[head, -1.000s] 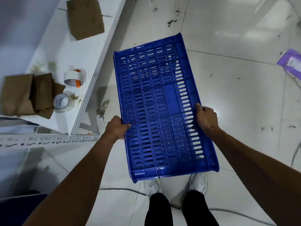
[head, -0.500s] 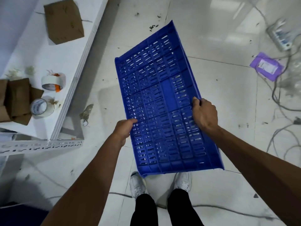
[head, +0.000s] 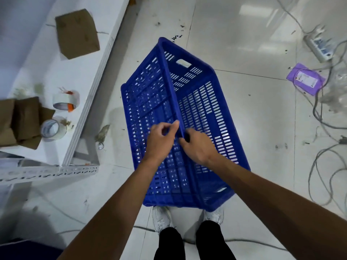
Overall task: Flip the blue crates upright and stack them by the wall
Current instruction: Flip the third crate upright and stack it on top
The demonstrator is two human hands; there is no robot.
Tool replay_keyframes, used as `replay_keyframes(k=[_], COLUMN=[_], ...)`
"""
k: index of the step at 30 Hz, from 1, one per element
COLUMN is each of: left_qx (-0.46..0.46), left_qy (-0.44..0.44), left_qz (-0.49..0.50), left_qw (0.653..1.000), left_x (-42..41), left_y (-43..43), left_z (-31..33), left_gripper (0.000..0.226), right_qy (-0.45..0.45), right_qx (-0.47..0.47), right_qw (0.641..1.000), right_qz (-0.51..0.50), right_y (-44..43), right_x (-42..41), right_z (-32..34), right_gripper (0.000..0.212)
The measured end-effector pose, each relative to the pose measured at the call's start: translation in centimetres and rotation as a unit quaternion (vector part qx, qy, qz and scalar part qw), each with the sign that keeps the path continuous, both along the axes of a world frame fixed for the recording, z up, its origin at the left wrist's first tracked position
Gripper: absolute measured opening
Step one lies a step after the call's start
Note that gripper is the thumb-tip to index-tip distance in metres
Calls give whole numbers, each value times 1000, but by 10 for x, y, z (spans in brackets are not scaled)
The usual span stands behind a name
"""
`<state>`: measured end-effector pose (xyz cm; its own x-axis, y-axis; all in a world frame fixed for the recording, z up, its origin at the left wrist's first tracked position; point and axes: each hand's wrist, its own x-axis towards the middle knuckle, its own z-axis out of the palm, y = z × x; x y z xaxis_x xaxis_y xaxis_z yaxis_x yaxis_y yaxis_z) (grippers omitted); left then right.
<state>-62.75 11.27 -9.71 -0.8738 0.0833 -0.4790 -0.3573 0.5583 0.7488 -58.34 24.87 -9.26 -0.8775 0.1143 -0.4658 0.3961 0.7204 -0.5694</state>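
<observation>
Where the grip sits: raised edge of the one crate (head: 197,113), tilted, beside the shelf (head: 37,72), before two shoes (head: 161,218).
Left hand (head: 161,141): thumb and finger pinch that edge.
Right hand (head: 197,147): fingers curled over the same edge.
Shelf: two tape rolls (head: 65,100), print unreadable; one box (head: 77,32); folded cardboard (head: 24,119).
Floor (head: 244,44): one purple packet (head: 305,79), label too small to read; one power strip (head: 319,45); cables (head: 327,126).

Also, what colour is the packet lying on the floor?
Packet is purple, white label; head view.
</observation>
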Motion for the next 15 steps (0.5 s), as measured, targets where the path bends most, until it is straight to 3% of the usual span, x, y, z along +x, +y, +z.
replay_keyframes(k=[3, 8, 11, 15], left_qx=[-19, -197, -253, -235], left_qy=[-5, -54, -126, -186], left_qz=[5, 13, 2, 9], left_qw=[1000, 979, 959, 954], left_x=[4, -12, -26, -28], left_y=[-8, -41, -93, -155], left_z=[5, -16, -36, -67], left_gripper=[63, 77, 79, 79], right_qy=[-11, -108, -135, -173], right_qx=[-10, -105, -66, 3], right_qw=[999, 982, 979, 979], right_qz=[35, 116, 135, 107], right_y=[-27, -53, -35, 7], right_x=[-5, -8, 0, 5], right_z=[-5, -20, -34, -65], right_gripper=[33, 56, 66, 60])
